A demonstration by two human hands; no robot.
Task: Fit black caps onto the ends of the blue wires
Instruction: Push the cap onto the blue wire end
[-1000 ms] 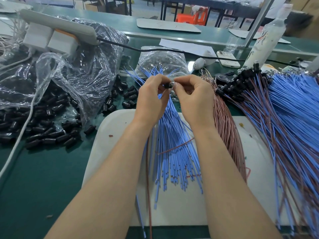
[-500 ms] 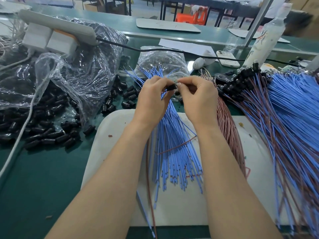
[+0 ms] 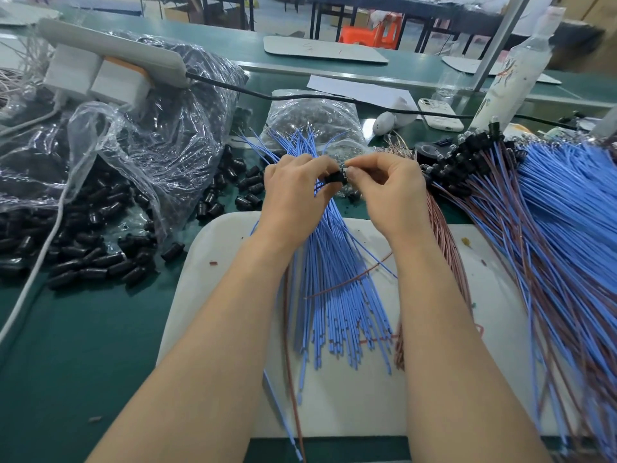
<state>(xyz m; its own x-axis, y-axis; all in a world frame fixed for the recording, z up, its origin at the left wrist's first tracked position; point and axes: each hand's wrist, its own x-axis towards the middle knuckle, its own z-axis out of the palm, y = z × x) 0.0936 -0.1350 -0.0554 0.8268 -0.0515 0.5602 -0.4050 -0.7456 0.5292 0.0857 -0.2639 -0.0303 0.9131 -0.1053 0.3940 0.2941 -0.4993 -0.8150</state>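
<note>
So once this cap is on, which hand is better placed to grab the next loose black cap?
Left. The left hand sits nearest the loose black caps scattered left of the blue wires; the right hand is on the far side, beside the finished capped bundle.

Black caps (image 3: 83,259), blue wires (image 3: 337,295)

Two hands (image 3: 340,192), one white phone (image 3: 440,114), two clear bags (image 3: 160,135), one white bottle (image 3: 510,78), uncounted loose black caps (image 3: 86,259), blue wires (image 3: 334,279)

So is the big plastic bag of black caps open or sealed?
Open: the plastic bag gapes at its mouth, and black caps spill onto the green table.
</note>
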